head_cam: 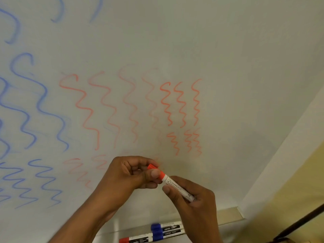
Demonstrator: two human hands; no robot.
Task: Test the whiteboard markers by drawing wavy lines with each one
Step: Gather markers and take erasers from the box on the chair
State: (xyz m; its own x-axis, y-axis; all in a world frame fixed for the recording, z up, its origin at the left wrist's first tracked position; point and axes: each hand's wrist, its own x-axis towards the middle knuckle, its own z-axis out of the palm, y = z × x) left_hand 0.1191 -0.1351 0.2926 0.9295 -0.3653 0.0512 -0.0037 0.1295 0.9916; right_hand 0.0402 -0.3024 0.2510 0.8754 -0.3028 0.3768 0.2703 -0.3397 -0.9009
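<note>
**Red marker held between both hands at the whiteboard**

In front of the whiteboard (228,50), low and near the middle, a red marker (177,185) is lying across both hands. The right hand (194,204) is gripping its white barrel, fingers curled round it. The left hand (129,174) is pinching the red cap (154,170) end between thumb and fingers. The marker's long axis is running diagonally, cap pointing up-left toward the board, tail down-right. Red wavy lines (180,104) and blue wavy lines (40,102) are showing on the board. On the ledge below, two blue-capped markers (164,230) and a red-capped marker (135,239) are lying.
</note>
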